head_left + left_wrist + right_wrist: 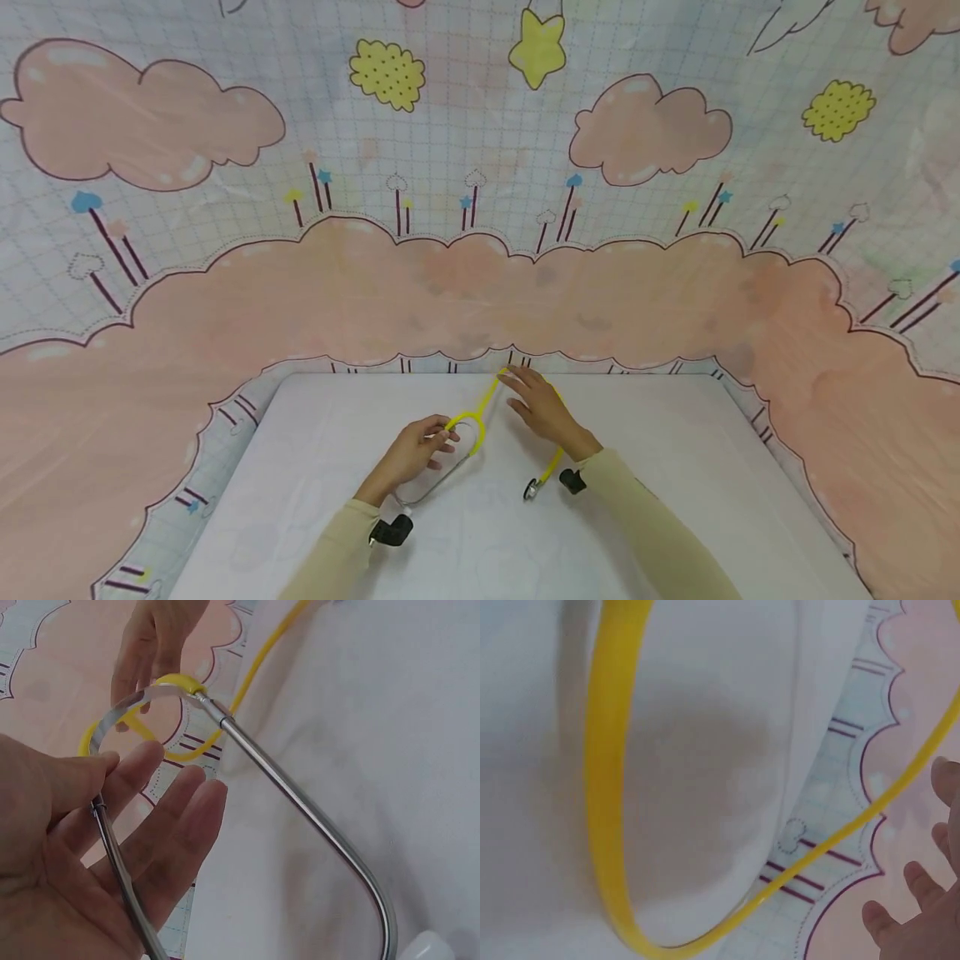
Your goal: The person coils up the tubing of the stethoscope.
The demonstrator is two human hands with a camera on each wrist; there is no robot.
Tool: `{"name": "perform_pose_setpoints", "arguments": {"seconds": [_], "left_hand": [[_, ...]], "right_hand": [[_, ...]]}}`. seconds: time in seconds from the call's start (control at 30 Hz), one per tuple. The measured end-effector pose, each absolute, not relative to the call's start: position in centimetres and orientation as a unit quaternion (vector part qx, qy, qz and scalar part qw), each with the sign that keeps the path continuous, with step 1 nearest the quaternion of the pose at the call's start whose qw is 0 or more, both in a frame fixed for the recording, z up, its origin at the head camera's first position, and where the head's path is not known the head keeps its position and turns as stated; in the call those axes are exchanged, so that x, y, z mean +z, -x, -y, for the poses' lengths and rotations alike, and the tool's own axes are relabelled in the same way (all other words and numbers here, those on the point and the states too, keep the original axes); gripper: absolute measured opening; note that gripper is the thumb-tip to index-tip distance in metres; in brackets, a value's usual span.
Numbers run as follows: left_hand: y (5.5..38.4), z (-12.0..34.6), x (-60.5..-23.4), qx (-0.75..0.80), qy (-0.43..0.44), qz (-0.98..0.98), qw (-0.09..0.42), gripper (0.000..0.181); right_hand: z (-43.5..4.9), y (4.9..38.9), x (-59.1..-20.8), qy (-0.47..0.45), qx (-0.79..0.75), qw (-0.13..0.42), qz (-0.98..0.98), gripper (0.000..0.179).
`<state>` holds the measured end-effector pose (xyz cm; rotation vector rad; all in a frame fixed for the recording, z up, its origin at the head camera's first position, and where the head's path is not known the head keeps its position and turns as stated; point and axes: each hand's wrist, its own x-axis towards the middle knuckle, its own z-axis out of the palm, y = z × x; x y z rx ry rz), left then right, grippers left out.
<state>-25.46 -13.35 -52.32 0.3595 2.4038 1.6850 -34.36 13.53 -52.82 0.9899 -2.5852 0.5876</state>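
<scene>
A stethoscope with yellow tubing [491,393] and metal ear tubes [289,787] is over the white table. My left hand [422,446] pinches one side of its yoke between thumb and index finger, the other fingers loosely extended. One white eartip [427,946] shows at the lower right of the left wrist view. My right hand [543,407] is beside the raised loop of tubing near the table's far edge. Its fingers [922,885] are spread and relaxed, not closed round the tube. The metal chest piece [532,489] hangs or lies near the right wrist; contact with the table is unclear.
The white table [300,533] ends at a far edge before a patterned cloth [465,292] with clouds and stars. A black wrist camera [392,530] sits on the left wrist, another black camera [573,481] on the right.
</scene>
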Motion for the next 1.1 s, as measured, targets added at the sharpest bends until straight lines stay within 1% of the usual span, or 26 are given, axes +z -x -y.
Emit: {"name": "perform_pose_setpoints", "arguments": {"seconds": [0.1,0.17,0.27,0.33,0.4,0.57,0.63,0.83,0.93,1.1], "left_hand": [[25.4,13.5,-52.1,0.560,-0.145,-0.809,0.102,0.024],[25.4,13.6,-51.9,0.554,-0.155,-0.810,0.110,0.026],[25.5,13.7,-51.9,0.557,-0.165,-0.805,0.117,0.028],[25.6,13.8,-51.8,0.560,-0.164,-0.803,0.122,0.028],[25.7,13.9,-51.8,0.564,-0.163,-0.800,0.122,0.027],[25.7,14.2,-51.7,0.572,-0.137,-0.801,0.111,0.025],[25.8,14.2,-51.7,0.575,-0.125,-0.803,0.101,0.025],[25.7,13.7,-51.2,0.544,-0.106,-0.831,0.046,0.023],[25.6,13.5,-51.1,0.539,-0.114,-0.834,0.012,0.023],[26.0,13.5,-51.4,0.560,-0.141,-0.817,-0.009,0.022]], "right_hand": [[-12.9,34.3,-52.8,-0.373,0.191,0.173,0.891,0.039],[-12.7,34.3,-52.9,-0.377,0.190,0.181,0.888,0.029],[-12.6,34.4,-53.0,-0.378,0.193,0.181,0.887,0.015],[-12.6,34.4,-53.0,-0.383,0.193,0.178,0.886,0.010],[-12.7,34.2,-52.9,-0.385,0.199,0.163,0.887,0.009],[-13.0,33.7,-52.4,-0.365,0.229,0.117,0.895,0.016],[-13.1,33.5,-52.1,-0.356,0.236,0.115,0.897,0.016],[-13.3,33.1,-50.8,-0.338,0.264,0.151,0.890,0.015],[-13.3,32.9,-50.1,-0.335,0.275,0.175,0.884,0.016],[-13.1,32.4,-48.4,-0.345,0.285,0.216,0.868,0.015]]}}
